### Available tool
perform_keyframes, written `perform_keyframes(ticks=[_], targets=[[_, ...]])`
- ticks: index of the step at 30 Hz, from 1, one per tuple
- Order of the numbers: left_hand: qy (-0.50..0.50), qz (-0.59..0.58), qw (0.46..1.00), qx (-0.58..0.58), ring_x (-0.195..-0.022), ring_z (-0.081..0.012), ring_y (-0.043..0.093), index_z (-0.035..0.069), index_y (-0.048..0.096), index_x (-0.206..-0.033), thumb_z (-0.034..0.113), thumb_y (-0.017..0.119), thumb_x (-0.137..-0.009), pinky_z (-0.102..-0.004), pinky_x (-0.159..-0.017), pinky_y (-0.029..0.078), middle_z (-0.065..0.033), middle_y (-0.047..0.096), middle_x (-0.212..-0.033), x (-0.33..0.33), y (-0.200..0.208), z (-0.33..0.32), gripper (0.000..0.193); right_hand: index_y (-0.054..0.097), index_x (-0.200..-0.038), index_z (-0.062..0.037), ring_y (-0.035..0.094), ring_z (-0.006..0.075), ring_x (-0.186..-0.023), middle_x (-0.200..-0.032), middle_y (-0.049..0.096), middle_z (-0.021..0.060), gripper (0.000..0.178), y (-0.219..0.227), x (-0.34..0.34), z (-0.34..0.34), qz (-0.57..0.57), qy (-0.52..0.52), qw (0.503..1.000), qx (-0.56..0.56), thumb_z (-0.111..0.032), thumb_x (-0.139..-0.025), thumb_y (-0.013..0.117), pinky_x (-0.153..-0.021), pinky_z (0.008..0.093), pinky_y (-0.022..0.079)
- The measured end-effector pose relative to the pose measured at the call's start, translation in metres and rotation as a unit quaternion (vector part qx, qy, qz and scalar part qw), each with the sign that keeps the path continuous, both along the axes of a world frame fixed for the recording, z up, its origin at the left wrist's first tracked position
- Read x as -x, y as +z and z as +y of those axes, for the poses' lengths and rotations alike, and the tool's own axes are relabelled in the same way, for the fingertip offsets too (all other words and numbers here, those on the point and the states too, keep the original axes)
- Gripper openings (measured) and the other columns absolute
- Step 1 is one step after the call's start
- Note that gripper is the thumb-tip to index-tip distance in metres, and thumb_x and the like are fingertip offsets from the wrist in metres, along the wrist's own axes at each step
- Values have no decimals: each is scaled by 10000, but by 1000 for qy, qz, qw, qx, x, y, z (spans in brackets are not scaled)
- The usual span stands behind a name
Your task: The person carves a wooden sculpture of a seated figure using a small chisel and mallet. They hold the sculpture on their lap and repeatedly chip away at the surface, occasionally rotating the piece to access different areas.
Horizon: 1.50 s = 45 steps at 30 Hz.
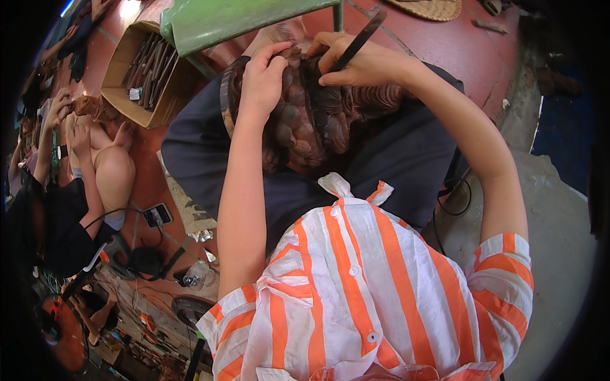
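Observation:
A dark brown carved wooden sculpture [305, 120] lies across my lap, its surface full of rounded lumps and ridged, layered parts. My left hand [265, 79] is closed on its far upper edge, the fingers curled with the tips against the wood. In my right hand [356, 60] is a dark, flat, narrow tool [362, 39], slanting up and to the right out of the grip. The right fingertips are bent down at the top of the carving, close to the left ones. The tool's lower end is hidden by the hand and the carving.
A green bench [254, 25] stands just beyond the carving. On its left, a cardboard box [117, 95] holds many dark wooden sticks. Another person [111, 165] sits at left, holding a brown piece. A phone [157, 215] and cables lie on the tiled floor. A woven tray [432, 7] is far right.

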<state>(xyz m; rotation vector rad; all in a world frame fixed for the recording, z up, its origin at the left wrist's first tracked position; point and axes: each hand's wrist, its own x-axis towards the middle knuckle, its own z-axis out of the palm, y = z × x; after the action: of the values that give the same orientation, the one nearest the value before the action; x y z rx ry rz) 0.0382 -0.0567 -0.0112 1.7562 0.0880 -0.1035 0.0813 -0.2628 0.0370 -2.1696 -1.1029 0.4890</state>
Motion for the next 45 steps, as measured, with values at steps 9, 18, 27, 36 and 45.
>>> perform_keyframes(ticks=[9,18,27,36,45], targets=[[8,-3,1000,11,-950,-107,535,-4,634,-1141,64,467,-844,-228,-880,403,-39,625,-1037,1,0,-3,347,678,-899,27,640,260,-942,-985,678,142,212,-8,-10,0,66,-103,991,-45,-171,-827,666,-835,330,494],[5,-6,1000,-11,-927,-108,531,0,641,-1134,78,477,-838,-227,-866,404,-38,624,-1009,1,1,-2,347,671,-803,42,615,286,-990,-1125,625,150,189,-1,0,1,-6,-12,1000,-12,-146,-794,674,-864,343,476],[5,-8,1000,-10,-962,-121,533,1,641,-1137,70,478,-841,-232,-886,398,-52,627,-1051,0,2,-2,345,668,-834,40,627,293,-949,-1040,651,149,201,-9,3,-1,-67,-2,997,-36,-160,-825,660,-821,348,496],[7,-25,1000,-15,-1008,-154,554,5,647,-1121,83,488,-838,-265,-907,409,-93,629,-1102,1,5,-3,334,685,-945,21,611,91,-740,-790,672,56,239,25,-8,-10,100,-230,961,-114,-201,-861,657,-679,240,491],[8,-44,998,-47,-1029,-258,573,4,637,-1109,156,497,-837,-330,-916,429,-161,611,-1098,1,-2,-2,342,671,-876,34,649,164,-877,-967,699,96,207,1,30,-11,46,-241,962,-118,-154,-793,688,-780,302,502]])
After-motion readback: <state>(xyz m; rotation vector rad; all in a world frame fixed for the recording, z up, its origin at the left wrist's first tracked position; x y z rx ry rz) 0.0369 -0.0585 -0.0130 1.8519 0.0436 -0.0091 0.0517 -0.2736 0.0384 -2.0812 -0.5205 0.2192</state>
